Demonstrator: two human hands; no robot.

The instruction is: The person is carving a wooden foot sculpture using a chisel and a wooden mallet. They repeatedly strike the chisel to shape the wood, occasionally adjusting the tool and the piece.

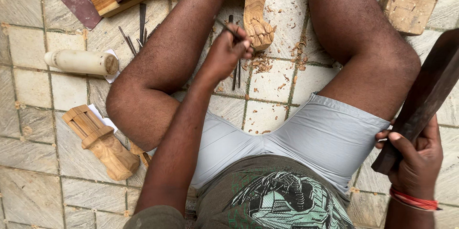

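The left hand [228, 49] pinches a thin dark metal chisel [235, 69] just beside the pale carved wooden piece [256, 11], whose long axis runs away from the person; the right hand [418, 155], well apart from the carving, grips a dark wooden mallet [425, 95].

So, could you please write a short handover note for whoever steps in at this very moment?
Left hand: holds a chisel against the lower end of the wooden carving lying on the tiled floor.
Right hand: grips a dark wooden mallet, raised off to the side.
Done: lower end partly carved; shavings lie around it.
Left: the carving's upper part looks smooth. Spare chisels lie nearby.
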